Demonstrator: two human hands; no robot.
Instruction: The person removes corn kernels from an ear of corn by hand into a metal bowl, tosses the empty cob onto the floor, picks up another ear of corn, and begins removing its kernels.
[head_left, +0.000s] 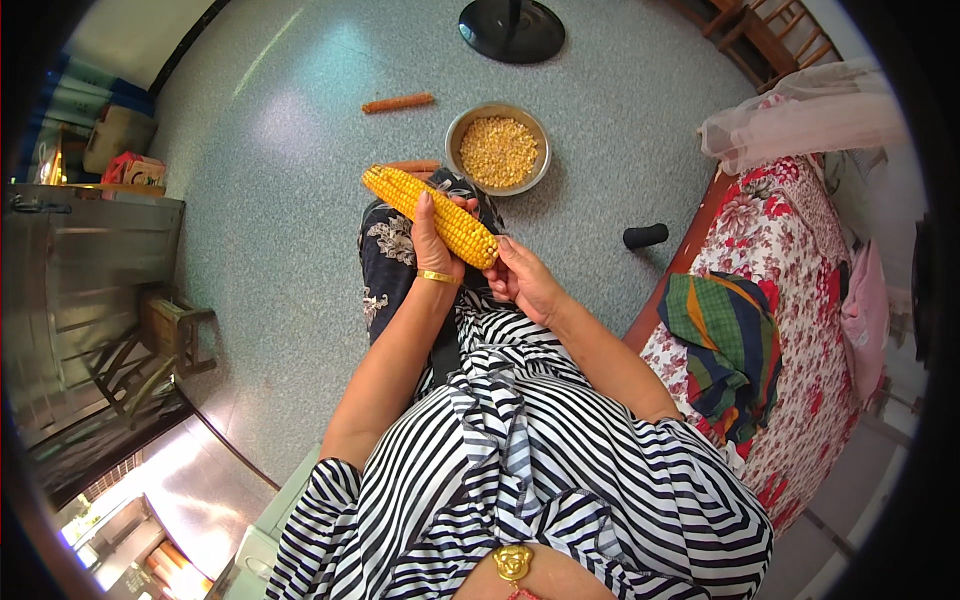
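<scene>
As I watch through the head view, the corn (445,222) slants just above the frame's centre: the left hand (434,245) clasps its middle, likely to steady it, while the right hand (530,285) pinches its lower-right end. Farther up, the bowl (543,156) of kernels (497,152) sits near, presumably for easy reach.

You have a green plaid cloth (725,345) on a flowered bedspread (790,245) at your right, a wooden stool (172,326) at your left, and a round black base (513,38) ahead.
</scene>
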